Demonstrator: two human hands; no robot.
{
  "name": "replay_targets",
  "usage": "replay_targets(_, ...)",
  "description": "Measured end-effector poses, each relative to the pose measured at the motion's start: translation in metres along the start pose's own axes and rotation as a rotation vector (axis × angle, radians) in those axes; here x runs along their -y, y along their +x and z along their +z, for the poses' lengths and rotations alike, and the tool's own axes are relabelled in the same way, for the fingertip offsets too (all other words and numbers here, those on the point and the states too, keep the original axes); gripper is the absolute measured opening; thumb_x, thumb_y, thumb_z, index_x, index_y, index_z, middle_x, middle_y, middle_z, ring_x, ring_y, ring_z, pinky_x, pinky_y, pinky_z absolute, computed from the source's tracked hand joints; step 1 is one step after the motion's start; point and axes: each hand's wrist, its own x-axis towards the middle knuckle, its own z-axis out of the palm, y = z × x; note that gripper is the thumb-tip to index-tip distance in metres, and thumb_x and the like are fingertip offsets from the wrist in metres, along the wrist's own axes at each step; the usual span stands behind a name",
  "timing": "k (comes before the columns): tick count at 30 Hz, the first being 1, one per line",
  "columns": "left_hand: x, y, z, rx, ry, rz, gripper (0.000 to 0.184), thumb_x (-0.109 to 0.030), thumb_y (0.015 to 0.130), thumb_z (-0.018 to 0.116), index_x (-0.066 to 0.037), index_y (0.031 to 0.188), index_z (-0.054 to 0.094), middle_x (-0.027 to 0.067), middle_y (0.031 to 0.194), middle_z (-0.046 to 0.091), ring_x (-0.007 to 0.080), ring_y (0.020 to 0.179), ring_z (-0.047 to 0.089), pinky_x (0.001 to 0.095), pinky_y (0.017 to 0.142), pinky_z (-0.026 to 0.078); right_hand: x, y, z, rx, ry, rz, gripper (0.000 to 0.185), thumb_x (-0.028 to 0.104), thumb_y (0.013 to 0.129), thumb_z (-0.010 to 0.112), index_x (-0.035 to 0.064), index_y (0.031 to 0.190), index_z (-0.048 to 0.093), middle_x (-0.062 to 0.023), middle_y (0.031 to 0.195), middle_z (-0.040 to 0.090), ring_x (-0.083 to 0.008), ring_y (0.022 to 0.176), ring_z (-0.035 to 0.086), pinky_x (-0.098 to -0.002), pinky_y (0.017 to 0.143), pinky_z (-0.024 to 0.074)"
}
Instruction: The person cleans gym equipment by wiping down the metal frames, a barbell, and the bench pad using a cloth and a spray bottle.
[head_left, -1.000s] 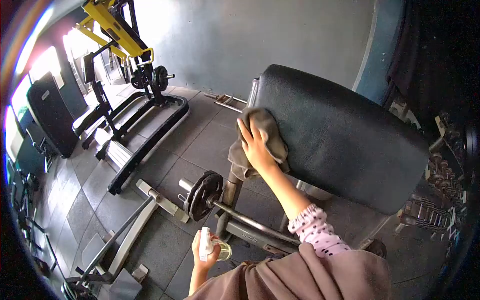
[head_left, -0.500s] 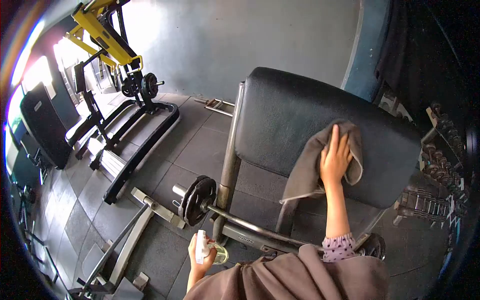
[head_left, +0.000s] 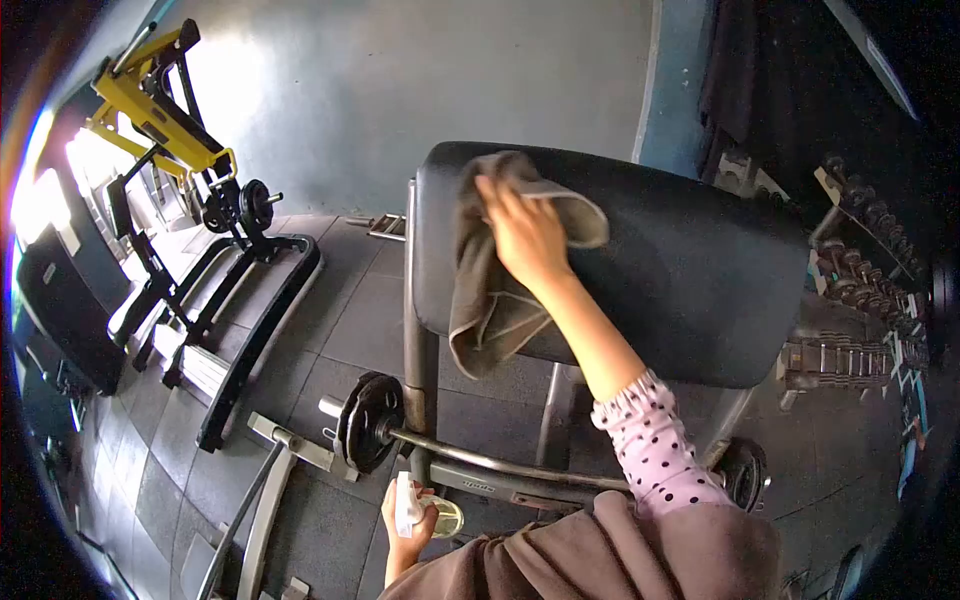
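My right hand [head_left: 527, 238] lies on a grey-brown cloth [head_left: 482, 318], pressing it against the left part of a black padded bench [head_left: 680, 275]. The fingers are stretched out over the cloth, and its lower end hangs past the pad's bottom edge. Low in the view, my left hand [head_left: 410, 525] is wrapped round a spray bottle [head_left: 408, 506] with a white head and a clear, yellowish body. Just above that hand, a barbell [head_left: 480, 458] with black plates [head_left: 370, 422] rests across the bench frame.
A yellow and black weight machine [head_left: 165, 120] stands at the left by the grey wall [head_left: 450, 80]. Dumbbell racks [head_left: 840, 362] line the right side. A metal frame [head_left: 268, 500] lies on the tiled floor at lower left.
My right hand and the cloth went right across the pad, then back to its left end. The view has shifted, while my left hand keeps hold of the bottle.
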Motion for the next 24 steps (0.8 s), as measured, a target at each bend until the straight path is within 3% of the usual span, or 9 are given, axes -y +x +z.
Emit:
replay_targets(3, -0.006, 0.007, 0.01, 0.037, -0.023, -0.035, 0.031, 0.001, 0.063, 0.059, 0.004, 0.093, 0.052, 0.0103, 0.084, 0.053, 0.0232, 0.075, 0.065, 0.0329, 0.067, 0.053, -0.046, -0.057, -0.041, -0.016, -0.076, 0.141, 0.044, 0.009, 0.087, 0.05, 0.0041, 0.131, 0.047, -0.017, 0.126, 0.053, -0.0294, 0.1, 0.06, -0.0394, 0.08, 0.0482)
replay_targets(11, 0.001, 0.015, 0.006, 0.099, 0.136, 0.103, 0.032, -0.004, 0.06, 0.059, 0.001, 0.091, 0.054, 0.0113, 0.079, 0.055, 0.0248, 0.071, 0.063, 0.0333, 0.065, 0.051, -0.21, -0.208, -0.122, -0.149, -0.34, 0.64, 0.043, 0.007, 0.092, 0.043, -0.001, 0.134, 0.042, -0.0207, 0.132, 0.048, -0.034, 0.122, 0.047, -0.04, 0.101, 0.0381)
replay_targets(14, -0.002, 0.014, 0.007, 0.075, 0.088, 0.068, 0.031, -0.003, 0.06, 0.058, 0.001, 0.09, 0.054, 0.011, 0.079, 0.055, 0.0246, 0.07, 0.063, 0.0335, 0.065, 0.051, -0.233, -0.203, -0.157, -0.39, 0.441, 0.978, 0.046, 0.01, 0.094, 0.04, 0.0036, 0.139, 0.036, -0.0174, 0.136, 0.045, -0.031, 0.122, 0.047, -0.0389, 0.103, 0.0357)
replay_targets(16, 0.0, 0.011, 0.004, 0.085, 0.1, 0.058, 0.03, -0.001, 0.06, 0.058, 0.001, 0.09, 0.054, 0.0109, 0.08, 0.055, 0.0241, 0.071, 0.063, 0.0331, 0.065, 0.051, -0.263, -0.215, -0.137, -0.306, 0.53, 1.078, 0.049, 0.011, 0.095, 0.039, 0.0069, 0.142, 0.031, -0.0158, 0.139, 0.042, -0.0304, 0.123, 0.046, -0.0395, 0.103, 0.0352)
replay_targets(18, 0.001, 0.009, 0.0, 0.119, 0.176, 0.08, 0.03, 0.0, 0.061, 0.058, 0.001, 0.091, 0.054, 0.011, 0.082, 0.055, 0.0234, 0.072, 0.064, 0.0324, 0.065, 0.051, -0.255, -0.218, -0.094, 0.127, -0.467, 0.573, 0.051, 0.01, 0.095, 0.034, 0.0104, 0.145, 0.026, -0.0145, 0.142, 0.037, -0.0313, 0.126, 0.043, -0.0429, 0.102, 0.0355)
replay_targets(21, -0.002, 0.005, -0.005, 0.085, 0.124, 0.04, 0.03, 0.001, 0.062, 0.058, 0.002, 0.091, 0.053, 0.0109, 0.084, 0.055, 0.0229, 0.074, 0.064, 0.0323, 0.066, 0.051, -0.122, -0.15, -0.067, 0.188, -0.315, 0.461, 0.048, 0.009, 0.087, 0.048, 0.006, 0.135, 0.042, -0.017, 0.139, 0.037, -0.0364, 0.125, 0.037, -0.052, 0.103, 0.0289)
replay_targets(22, -0.002, 0.003, -0.005, 0.06, 0.079, 0.016, 0.03, 0.001, 0.062, 0.058, 0.002, 0.091, 0.053, 0.0109, 0.084, 0.054, 0.0229, 0.074, 0.064, 0.0324, 0.066, 0.051, -0.077, -0.128, -0.077, 0.251, -0.536, 0.18, 0.045, 0.01, 0.08, 0.055, 0.006, 0.125, 0.052, -0.0158, 0.137, 0.039, -0.0344, 0.118, 0.041, -0.0518, 0.094, 0.0346)
replay_targets(23, -0.002, 0.001, -0.006, 0.04, 0.045, -0.005, 0.03, 0.001, 0.062, 0.058, 0.002, 0.092, 0.053, 0.0108, 0.084, 0.054, 0.0227, 0.075, 0.064, 0.0327, 0.066, 0.052, -0.044, -0.116, -0.067, 0.549, -0.52, 0.193, 0.044, 0.012, 0.085, 0.051, 0.0064, 0.129, 0.05, -0.0162, 0.139, 0.037, -0.0315, 0.123, 0.041, -0.0467, 0.091, 0.0363)
replay_targets(24, -0.001, -0.002, -0.006, 0.021, 0.011, -0.024, 0.031, 0.001, 0.062, 0.058, 0.002, 0.092, 0.052, 0.0106, 0.085, 0.054, 0.0226, 0.075, 0.064, 0.0329, 0.067, 0.052, -0.018, -0.113, -0.054, 0.496, -0.453, 0.126, 0.046, 0.018, 0.079, 0.058, 0.0065, 0.124, 0.054, -0.0139, 0.139, 0.037, -0.0285, 0.119, 0.043, -0.0448, 0.086, 0.0373)
